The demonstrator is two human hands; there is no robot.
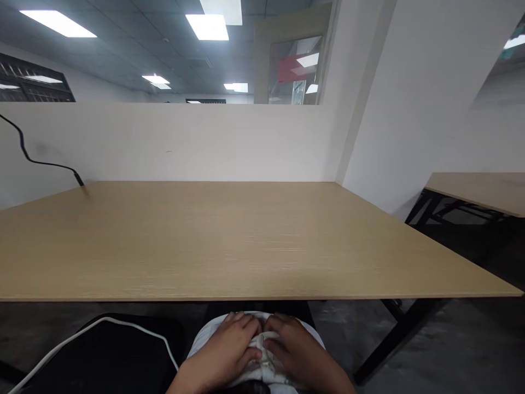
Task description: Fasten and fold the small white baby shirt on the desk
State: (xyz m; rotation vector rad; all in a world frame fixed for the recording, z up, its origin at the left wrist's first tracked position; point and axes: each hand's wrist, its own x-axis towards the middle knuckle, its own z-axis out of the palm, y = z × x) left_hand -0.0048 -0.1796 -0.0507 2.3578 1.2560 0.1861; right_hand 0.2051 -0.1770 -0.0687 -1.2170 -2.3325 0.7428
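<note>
– Closest to the camera, the left hand and the right hand are laid side by side on pale cloth. Is anything grasped?

– That cannot be told. Both hands are curled inward over the fabric, but whether it is pinched or merely rested upon is hidden beneath them.

– And where is the cloth placed?

– At the lap, under and between the hands, just short of the wood-grain table.

– What could go wrong?

– Knuckles might be knocked on the table's near edge if the hands were raised abruptly, since they are held so close to it. The white cable, draped across what looks like a black seat, might be snagged by the left forearm, as it is led right up to it.

– And the black cable?

– If caught, it might be tugged loose; its connections cannot be made out.
</note>
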